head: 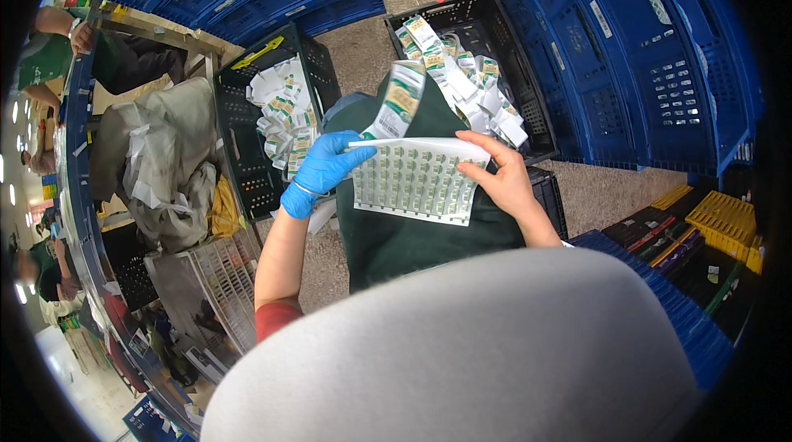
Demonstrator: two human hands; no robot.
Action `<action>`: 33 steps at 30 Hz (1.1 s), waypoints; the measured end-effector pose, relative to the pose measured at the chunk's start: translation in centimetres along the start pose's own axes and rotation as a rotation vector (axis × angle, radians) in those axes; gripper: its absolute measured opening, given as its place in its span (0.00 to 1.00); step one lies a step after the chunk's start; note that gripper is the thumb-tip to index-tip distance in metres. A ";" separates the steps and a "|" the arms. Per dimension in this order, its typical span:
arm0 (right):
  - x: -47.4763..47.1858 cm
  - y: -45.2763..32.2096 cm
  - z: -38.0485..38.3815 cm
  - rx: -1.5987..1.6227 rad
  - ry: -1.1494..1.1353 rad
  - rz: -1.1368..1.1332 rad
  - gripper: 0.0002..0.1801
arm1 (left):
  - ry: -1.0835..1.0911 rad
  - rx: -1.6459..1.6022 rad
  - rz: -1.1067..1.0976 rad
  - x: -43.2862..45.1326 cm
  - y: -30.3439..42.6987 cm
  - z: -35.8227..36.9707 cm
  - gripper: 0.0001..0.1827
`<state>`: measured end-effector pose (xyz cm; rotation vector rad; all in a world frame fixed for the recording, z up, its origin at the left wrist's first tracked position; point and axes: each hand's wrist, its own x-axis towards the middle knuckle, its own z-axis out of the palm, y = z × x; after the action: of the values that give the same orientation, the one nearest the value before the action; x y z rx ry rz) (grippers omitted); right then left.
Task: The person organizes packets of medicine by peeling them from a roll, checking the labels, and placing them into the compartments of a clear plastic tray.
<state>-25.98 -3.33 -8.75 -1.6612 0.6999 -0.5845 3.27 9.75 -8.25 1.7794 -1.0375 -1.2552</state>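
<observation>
My left hand (318, 166), in a blue disposable glove, grips the upper left corner of a white sheet of small green-printed stickers (413, 182). Rising beside that hand is a green-and-white printed label (399, 98) with a barcode; its lower end meets the gloved fingers, and I cannot tell whether they pinch it too. Bare, my right hand (508, 179) holds the sheet's upper right corner between thumb and fingers. The sheet's top edge is folded or curled. It lies over the dark green apron (427, 250) on my lap.
Loose printed labels (288, 114) fill a dark crate (318, 67) on the left. Another black crate (523, 70) ahead holds more labels (464, 80). Stacked blue crates (594, 39) flank both sides. Grey plastic sheeting (167, 151) hangs at left, near another person's hand (81, 38).
</observation>
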 end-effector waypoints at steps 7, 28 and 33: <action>1.3 0.2 -0.9 0.516 -0.085 0.266 0.20 | 0.118 -0.444 0.082 -1.1 2.2 2.0 0.13; 2.9 -4.9 -0.1 -0.479 0.060 -0.185 0.30 | 0.233 -0.356 0.012 -1.5 -2.1 3.7 0.12; 4.8 -4.7 3.5 -0.314 -0.152 -0.210 0.22 | 0.247 -0.283 0.070 -1.7 -1.5 4.1 0.11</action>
<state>-19.57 -3.79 -4.81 -2.0656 0.5286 -0.5064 -0.65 11.50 -10.08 1.6164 -0.7367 -1.0505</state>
